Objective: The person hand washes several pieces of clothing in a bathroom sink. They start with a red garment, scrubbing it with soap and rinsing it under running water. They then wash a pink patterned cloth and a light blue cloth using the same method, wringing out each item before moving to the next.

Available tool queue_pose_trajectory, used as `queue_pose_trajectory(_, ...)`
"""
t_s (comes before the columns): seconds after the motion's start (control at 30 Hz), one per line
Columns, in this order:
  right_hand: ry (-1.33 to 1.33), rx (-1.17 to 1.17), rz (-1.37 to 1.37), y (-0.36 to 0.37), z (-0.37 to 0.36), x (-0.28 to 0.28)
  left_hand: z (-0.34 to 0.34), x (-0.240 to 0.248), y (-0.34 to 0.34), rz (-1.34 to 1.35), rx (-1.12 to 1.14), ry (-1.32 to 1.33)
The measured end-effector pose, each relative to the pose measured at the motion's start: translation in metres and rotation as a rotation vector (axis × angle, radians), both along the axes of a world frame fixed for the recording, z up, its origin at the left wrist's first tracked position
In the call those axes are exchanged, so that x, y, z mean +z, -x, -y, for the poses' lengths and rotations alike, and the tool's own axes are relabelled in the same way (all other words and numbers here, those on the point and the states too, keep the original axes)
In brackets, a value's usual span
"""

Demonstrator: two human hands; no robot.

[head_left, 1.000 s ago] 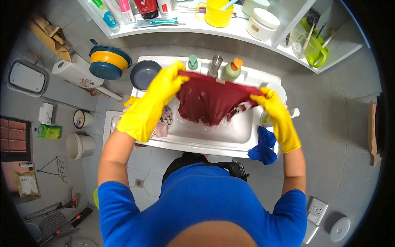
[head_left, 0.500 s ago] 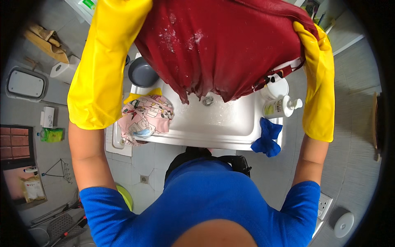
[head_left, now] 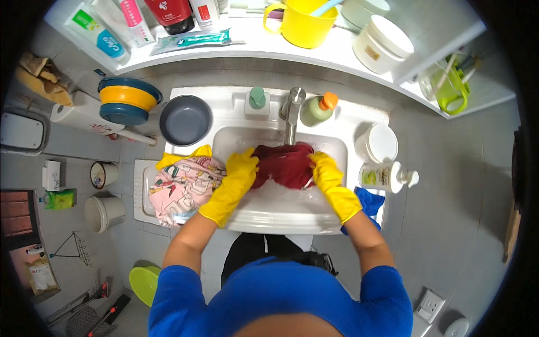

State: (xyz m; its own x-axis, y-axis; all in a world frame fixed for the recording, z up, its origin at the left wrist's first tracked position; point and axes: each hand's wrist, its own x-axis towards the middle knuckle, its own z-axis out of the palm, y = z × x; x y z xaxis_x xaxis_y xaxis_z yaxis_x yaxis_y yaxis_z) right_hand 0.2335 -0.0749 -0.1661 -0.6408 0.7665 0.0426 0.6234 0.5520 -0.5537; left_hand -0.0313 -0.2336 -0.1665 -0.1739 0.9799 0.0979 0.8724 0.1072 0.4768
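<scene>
- Two yellow gloves (head_left: 222, 202), smooth, rubbery and long-cuffed, one over each hand.
- In the left hand (head_left: 242, 167), the left end of one maroon cloth (head_left: 283, 165); grip narrow, with fingers curled into the fabric. Cannot tell the thumb's exact place.
- In the right hand (head_left: 325, 168), the right end of the same cloth; closed in likewise, around a fold at the edge.
- Down inside the basin, just before the spout: that one cloth, wet-looking, crumpled and bunched between both hands.
- One white sink (head_left: 281, 224), glossy, with a rounded rectangular basin and frothy water around the cloth.
- One metal faucet (head_left: 291, 115), shiny and cylindrical, reaching toward the cloth.
- Three pump dispensers: one squarish with a green top (head_left: 257, 100), one rounded and pale green with an orange top (head_left: 317, 112), one white bottle (head_left: 379, 177) lying at the right.
- One round grey bowl (head_left: 185, 121), smooth and shallow, at the back left corner.
- One round white tub (head_left: 377, 143) at the right side.
- Two more cloths: one pink printed cloth (head_left: 188, 188), softly folded, at the left; one blue cloth (head_left: 368, 202), crumpled, partly behind the right forearm.
- Above, one white shelf (head_left: 247, 53) bearing one loop-handled yellow mug (head_left: 306, 25) and one round, lidded white jar (head_left: 382, 45).
</scene>
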Motion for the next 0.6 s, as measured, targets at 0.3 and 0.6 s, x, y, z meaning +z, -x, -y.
queue_pose_trajectory(0.3, -0.330, 0.147, 0.514, 0.032, 0.071, -0.135, -0.016, -0.108, -0.054, -0.130, -0.225, 0.279)
queue_pose_trajectory(0.6, -1.981, -0.581, 1.343, 0.036, 0.043, -0.277, -0.018, -0.167, -0.063, 0.556, -0.165, 0.292)
